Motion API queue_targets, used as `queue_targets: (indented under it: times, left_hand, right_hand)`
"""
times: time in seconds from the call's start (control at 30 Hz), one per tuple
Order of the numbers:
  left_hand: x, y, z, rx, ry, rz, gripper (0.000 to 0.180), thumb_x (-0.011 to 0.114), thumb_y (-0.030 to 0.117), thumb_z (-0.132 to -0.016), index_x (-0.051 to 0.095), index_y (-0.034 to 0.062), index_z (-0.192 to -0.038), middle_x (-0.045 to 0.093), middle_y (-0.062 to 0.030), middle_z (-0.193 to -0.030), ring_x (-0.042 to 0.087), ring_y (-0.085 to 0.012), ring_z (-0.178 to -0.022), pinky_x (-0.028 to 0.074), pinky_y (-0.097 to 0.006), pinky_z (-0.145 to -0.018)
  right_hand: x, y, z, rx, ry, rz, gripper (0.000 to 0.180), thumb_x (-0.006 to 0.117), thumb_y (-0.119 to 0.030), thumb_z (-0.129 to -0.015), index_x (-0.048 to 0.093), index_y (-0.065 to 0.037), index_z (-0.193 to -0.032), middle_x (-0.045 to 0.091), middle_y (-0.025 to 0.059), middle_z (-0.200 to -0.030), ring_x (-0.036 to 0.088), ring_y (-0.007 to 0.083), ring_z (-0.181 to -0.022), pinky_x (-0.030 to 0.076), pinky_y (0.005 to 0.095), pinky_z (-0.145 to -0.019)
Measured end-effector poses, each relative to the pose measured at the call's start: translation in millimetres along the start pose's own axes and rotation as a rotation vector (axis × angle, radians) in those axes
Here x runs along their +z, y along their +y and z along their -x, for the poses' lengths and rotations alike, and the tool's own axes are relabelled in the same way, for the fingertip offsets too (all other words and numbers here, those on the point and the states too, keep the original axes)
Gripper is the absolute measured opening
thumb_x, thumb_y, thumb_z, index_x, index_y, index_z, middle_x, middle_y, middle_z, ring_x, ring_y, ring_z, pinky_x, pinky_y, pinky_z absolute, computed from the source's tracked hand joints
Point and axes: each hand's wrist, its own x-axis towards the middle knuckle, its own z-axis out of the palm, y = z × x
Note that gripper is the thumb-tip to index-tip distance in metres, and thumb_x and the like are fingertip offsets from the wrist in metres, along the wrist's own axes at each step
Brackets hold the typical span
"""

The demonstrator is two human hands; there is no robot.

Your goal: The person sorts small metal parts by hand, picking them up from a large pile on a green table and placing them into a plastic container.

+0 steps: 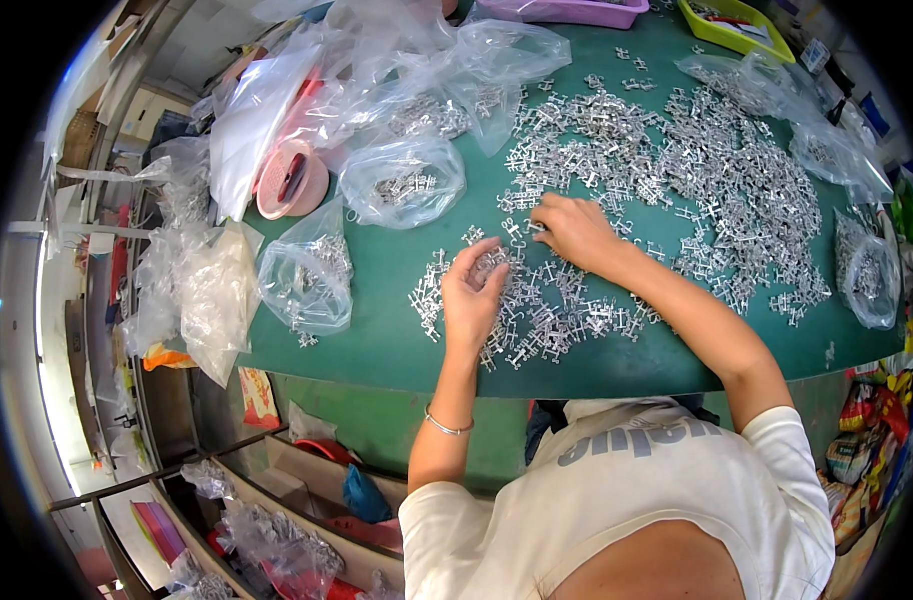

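Small silvery metal pieces lie loose on the green table in front of me. My left hand rests among them, palm turned inward. Its thumb and fingers are apart and curved around a gap where pieces show; whether it touches any is unclear. My right hand is just to the right and farther in, its fingers bent together in a pinch by a few metal pieces. What lies between those fingertips is too small to make out. Behind it spreads a large heap of the same pieces.
Clear plastic bags of metal pieces stand at the left, near a pink round container. Other bags lie at the right edge, including a small one. A purple tray and a yellow-green basket sit at the back.
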Motion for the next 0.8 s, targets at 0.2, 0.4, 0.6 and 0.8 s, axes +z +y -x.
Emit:
queue_targets:
  times: [0.2,0.4,0.6,0.8]
  left_hand:
    - [-3,9,8,-0.076,-0.023,0.052,0.033,0.056,-0.012,-0.077,0.053,-0.0058,-0.109,0.053,-0.0087,-0.105,0.056,-0.0115,-0.087,0.046,-0.021,-0.075]
    - [8,13,9,-0.177,-0.1,0.143,0.032,0.056,-0.008,-0.078,0.052,-0.0065,-0.11,0.056,-0.0118,-0.105,0.057,-0.0156,-0.094,0.045,-0.024,-0.082]
    - [18,16,12,-0.285,-0.2,0.494,0.031,0.052,-0.006,-0.081,0.048,-0.0052,-0.111,0.054,-0.0138,-0.11,0.056,-0.0182,-0.097,0.047,-0.028,-0.086]
    - [24,23,12,-0.323,-0.129,0.356,0.023,0.054,-0.001,-0.083,0.055,-0.0048,-0.105,0.06,-0.011,-0.099,0.06,-0.0149,-0.085,0.05,-0.026,-0.076]
  right_hand:
    - [-42,7,15,0.421,-0.292,-1.464,0.017,0.058,-0.007,-0.081,0.054,-0.001,-0.096,0.056,0.0089,-0.084,0.042,0.0059,-0.055,0.028,0.0165,-0.037]
    - [-48,5,34,0.522,-0.25,-1.713,0.03,0.057,-0.008,-0.082,0.052,-0.003,-0.111,0.052,0.0036,-0.076,0.039,0.0066,-0.053,0.028,0.0171,-0.038]
    - [-46,-27,45,0.472,-0.273,-0.985,0.022,0.064,-0.017,-0.08,0.061,-0.007,-0.099,0.053,0.0021,-0.064,0.045,0.0008,-0.053,0.028,0.0185,-0.037]
    - [-60,-30,48,0.521,-0.255,-0.971,0.018,0.064,-0.015,-0.078,0.061,0.001,-0.087,0.06,0.008,-0.074,0.055,0.0115,-0.069,0.043,0.0256,-0.063]
